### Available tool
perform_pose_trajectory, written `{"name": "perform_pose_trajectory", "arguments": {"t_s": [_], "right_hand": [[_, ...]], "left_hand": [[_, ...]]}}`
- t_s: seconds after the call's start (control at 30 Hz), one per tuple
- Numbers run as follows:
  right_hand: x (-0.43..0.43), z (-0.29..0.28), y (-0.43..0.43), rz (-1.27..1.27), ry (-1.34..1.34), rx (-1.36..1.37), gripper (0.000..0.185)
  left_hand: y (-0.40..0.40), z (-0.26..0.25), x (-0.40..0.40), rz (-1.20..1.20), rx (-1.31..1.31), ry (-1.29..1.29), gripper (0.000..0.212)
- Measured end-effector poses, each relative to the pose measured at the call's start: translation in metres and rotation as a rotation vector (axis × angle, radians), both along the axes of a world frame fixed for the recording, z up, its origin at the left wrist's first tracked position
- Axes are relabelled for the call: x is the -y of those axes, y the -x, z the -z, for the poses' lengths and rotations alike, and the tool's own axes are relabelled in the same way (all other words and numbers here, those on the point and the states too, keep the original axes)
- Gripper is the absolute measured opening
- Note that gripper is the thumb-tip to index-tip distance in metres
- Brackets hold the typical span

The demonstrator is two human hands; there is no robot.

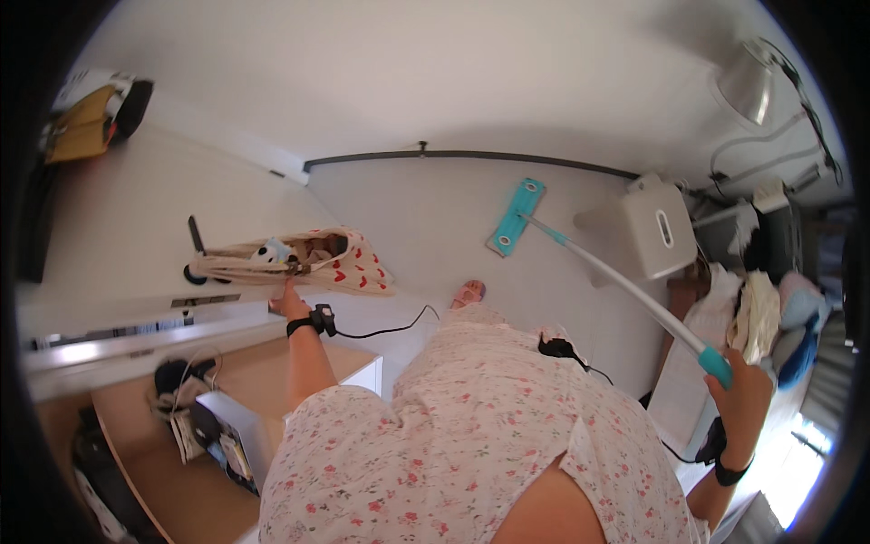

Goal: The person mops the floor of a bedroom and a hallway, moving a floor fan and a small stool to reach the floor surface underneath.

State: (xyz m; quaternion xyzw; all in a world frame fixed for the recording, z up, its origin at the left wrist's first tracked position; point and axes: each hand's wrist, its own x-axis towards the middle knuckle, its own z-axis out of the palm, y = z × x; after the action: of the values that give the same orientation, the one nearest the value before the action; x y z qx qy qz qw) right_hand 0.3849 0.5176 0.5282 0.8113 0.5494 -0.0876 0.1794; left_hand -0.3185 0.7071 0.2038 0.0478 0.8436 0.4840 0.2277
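My right hand (741, 394) is wrapped around the teal grip at the end of a flat mop's pole (632, 299). Down on the pale floor lies its teal rectangular mop head (518, 216), set at a slant. My left hand (291, 304) is at the edge of a white door (224, 197), right beside a cream tote bag (363, 268) with red hearts. That bag hangs from the door handle (196, 234), and a small black-and-white plush toy (270, 251) shows at its opening. Whether my left fingers grip the door edge or the bag is hidden.
A beige bin-like container (659, 231) stands right of the mop head. A dark rail (476, 155) runs along the wall base. Clothes (754, 313) and a metal lamp (747, 81) are at right. An open wooden shelf unit (170, 462) is lower left. Cables trail from both wrists.
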Motion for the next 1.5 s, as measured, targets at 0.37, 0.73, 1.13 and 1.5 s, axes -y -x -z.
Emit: {"name": "perform_pose_trajectory", "arguments": {"t_s": [0.37, 0.73, 1.13, 1.5], "right_hand": [[-0.043, 0.009, -0.038, -0.066, 0.004, -0.033, 0.038], [-0.06, 0.011, -0.03, -0.166, -0.052, -0.068, 0.035], [-0.041, 0.007, -0.033, -0.128, 0.067, -0.032, 0.038], [-0.019, 0.002, -0.026, -0.11, 0.164, -0.046, 0.04]], "left_hand": [[0.033, 0.015, 0.025, 0.133, -0.175, -0.007, 0.087], [-0.001, 0.076, 0.018, 1.367, -0.57, 1.429, 0.051], [-0.482, 0.072, -0.032, 1.515, 1.091, 0.508, 0.046], [-0.635, 0.142, 0.063, 1.23, 1.447, 0.272, 0.011]]}}
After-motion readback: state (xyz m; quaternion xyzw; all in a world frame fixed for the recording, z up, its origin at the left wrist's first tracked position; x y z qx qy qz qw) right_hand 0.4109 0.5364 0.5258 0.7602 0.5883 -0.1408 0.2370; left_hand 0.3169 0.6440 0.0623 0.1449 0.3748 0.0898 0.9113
